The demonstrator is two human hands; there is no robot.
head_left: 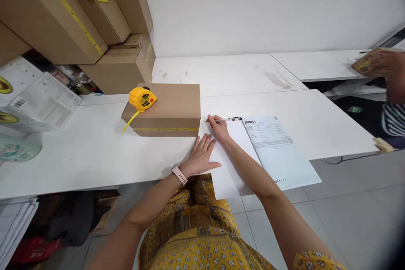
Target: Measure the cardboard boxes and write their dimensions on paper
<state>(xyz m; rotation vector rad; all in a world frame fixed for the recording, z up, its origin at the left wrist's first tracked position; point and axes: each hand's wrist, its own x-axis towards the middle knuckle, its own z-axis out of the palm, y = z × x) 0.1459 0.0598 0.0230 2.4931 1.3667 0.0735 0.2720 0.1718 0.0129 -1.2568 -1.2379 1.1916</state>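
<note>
My right hand (218, 128) is closed around a pen (226, 120), its tip near the upper left corner of a white sheet of paper (232, 164). The sheet lies by a dark clip (235, 118) and hangs over the table's front edge. My left hand (201, 154) rests flat, fingers spread, across the sheet's left edge and the table. Just beyond it sits a closed cardboard box (171, 103). On the box lies a yellow tape measure (142, 98) with a short length of blade sticking out. Right of the sheet is a printed light-blue form (281, 152).
Cardboard boxes (117, 67) are stacked at the back left of the white table (95, 160). A white carton (44, 97) and a green container (20, 148) stand at the left. At the far right, another person's hand (390, 60) touches a small box (368, 62).
</note>
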